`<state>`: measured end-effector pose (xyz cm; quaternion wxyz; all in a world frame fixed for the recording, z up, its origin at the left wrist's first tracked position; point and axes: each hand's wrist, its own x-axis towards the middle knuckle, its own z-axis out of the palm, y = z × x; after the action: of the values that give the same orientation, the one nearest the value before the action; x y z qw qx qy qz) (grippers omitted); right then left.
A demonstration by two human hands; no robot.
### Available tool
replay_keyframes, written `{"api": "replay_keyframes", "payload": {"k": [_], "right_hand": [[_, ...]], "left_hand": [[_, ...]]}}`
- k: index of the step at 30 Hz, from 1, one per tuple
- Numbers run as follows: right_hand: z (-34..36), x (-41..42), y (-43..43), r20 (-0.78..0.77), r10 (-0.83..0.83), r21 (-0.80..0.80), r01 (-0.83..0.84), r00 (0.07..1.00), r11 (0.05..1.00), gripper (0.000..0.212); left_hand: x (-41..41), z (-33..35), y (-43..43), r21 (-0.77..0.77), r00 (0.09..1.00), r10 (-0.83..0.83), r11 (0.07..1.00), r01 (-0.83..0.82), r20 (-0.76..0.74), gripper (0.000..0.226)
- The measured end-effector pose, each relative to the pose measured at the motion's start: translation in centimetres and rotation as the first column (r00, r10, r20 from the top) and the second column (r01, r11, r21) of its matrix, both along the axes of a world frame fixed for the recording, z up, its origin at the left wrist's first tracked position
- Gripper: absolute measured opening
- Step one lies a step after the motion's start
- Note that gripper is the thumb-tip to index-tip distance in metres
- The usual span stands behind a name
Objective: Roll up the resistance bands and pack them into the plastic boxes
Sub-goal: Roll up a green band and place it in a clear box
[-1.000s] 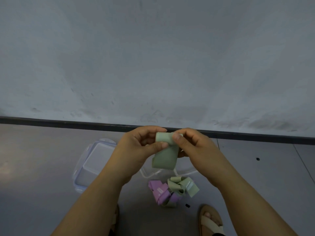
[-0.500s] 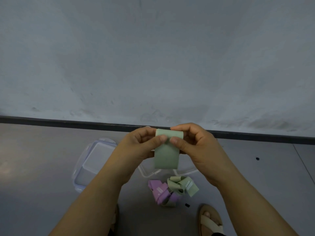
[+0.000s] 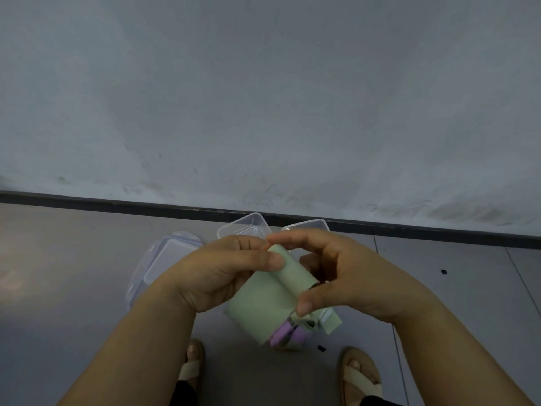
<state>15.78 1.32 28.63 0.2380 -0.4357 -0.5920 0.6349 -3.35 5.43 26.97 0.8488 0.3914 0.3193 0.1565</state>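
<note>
A pale green resistance band (image 3: 263, 300) is held in the air in front of me, partly rolled at its upper right edge, with a flat tail hanging down to the left. My left hand (image 3: 222, 271) pinches the upper end of the roll between thumb and fingers. The lower end of the roll is pinched by my right hand (image 3: 345, 276), thumb in front. On the floor below lies a pile of purple and green bands (image 3: 295, 335), mostly hidden by the held band. Two clear plastic boxes (image 3: 243, 227) (image 3: 307, 225) stand near the wall, behind my hands.
A clear lid with clip edges (image 3: 164, 259) lies on the grey floor at the left. My sandalled feet (image 3: 190, 367) (image 3: 360, 376) stand at the bottom edge. A dark skirting strip (image 3: 117, 202) runs along the wall. Small dark specks (image 3: 322, 348) dot the floor.
The roll has turned from level to slanting down to the right and looks thicker. My view has tilted down, so both boxes and both feet now show.
</note>
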Motion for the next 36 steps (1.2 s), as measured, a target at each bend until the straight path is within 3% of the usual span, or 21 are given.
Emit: {"api": "replay_keyframes", "payload": {"k": [4,9,20,29,36], "right_hand": [[0.18,-0.06,-0.11,0.053,0.043,0.011,-0.043,0.998,0.999,0.068],[0.20,-0.14,-0.23,0.070,0.047,0.017,-0.049,0.996,0.999,0.067],[0.07,0.01,-0.21,0.137,-0.073,0.146,0.053,0.988,0.988,0.058],[0.32,0.02,-0.25,-0.014,-0.067,0.095,0.068,0.998,0.993,0.060],[0.39,-0.01,-0.17,-0.028,-0.068,0.073,0.069,0.997,0.995,0.062]], "left_hand": [[0.19,-0.30,0.02,-0.028,0.999,-0.036,0.999,0.036,0.015,0.052],[0.22,-0.52,0.03,-0.019,0.996,-0.079,0.997,0.079,0.036,0.041],[0.32,-0.90,0.11,-0.004,0.997,-0.075,0.997,0.075,0.029,0.049],[0.42,-0.42,-0.05,0.042,0.999,-0.033,0.999,0.033,-0.006,0.051],[0.67,-0.33,-0.22,0.111,1.000,-0.011,0.994,0.012,-0.013,0.054]]}}
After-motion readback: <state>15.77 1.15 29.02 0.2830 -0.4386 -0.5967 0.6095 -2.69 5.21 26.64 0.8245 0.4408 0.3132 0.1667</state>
